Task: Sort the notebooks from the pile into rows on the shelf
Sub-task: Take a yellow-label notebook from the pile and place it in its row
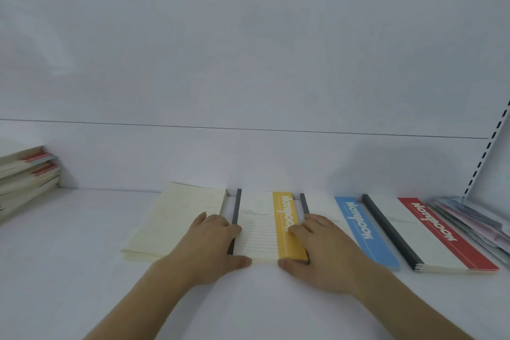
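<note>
A notebook with a yellow stripe (265, 226) lies flat in the middle of the white shelf (82, 257). My left hand (212, 246) rests on its left edge, fingers on the dark spine, thumb at the near edge. My right hand (320, 248) lies on its right side, fingers on the yellow stripe, thumb at the near edge. Left of it sits a cream stack of notebooks (176, 221). To the right lie a blue-striped notebook (364, 232) and a red-striped notebook (430, 234). The pile of notebooks (24, 174) stands at the far left.
Several thin pastel booklets (474, 223) lean at the far right by the slotted shelf upright (488, 152). The white back panel (248, 63) rises behind the row. Bare shelf surface spreads between the pile and the cream stack.
</note>
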The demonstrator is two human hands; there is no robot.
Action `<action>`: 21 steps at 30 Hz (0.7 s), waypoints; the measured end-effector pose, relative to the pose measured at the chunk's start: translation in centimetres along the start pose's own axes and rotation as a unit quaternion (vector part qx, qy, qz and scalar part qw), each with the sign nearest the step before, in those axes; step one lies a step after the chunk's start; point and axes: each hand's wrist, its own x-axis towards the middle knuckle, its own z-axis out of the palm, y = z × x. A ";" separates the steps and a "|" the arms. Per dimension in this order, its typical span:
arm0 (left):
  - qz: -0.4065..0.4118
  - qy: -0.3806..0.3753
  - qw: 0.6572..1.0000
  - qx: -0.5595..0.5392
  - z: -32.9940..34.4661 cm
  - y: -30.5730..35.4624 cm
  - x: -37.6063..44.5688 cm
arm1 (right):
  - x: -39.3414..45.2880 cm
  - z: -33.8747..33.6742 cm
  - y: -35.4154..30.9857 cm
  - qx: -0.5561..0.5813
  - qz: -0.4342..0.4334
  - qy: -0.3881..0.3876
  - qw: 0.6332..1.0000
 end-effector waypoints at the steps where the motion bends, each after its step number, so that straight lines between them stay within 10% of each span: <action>1: 0.001 0.001 1.000 0.011 0.0 0.0 0.0 | -0.1 0.0 -0.1 -0.007 -0.004 0.004 1.000; 21: -0.117 0.247 0.962 -0.001 -0.9 -1.1 -6.4 | 0.4 -1.4 -6.6 0.008 -0.044 0.126 0.991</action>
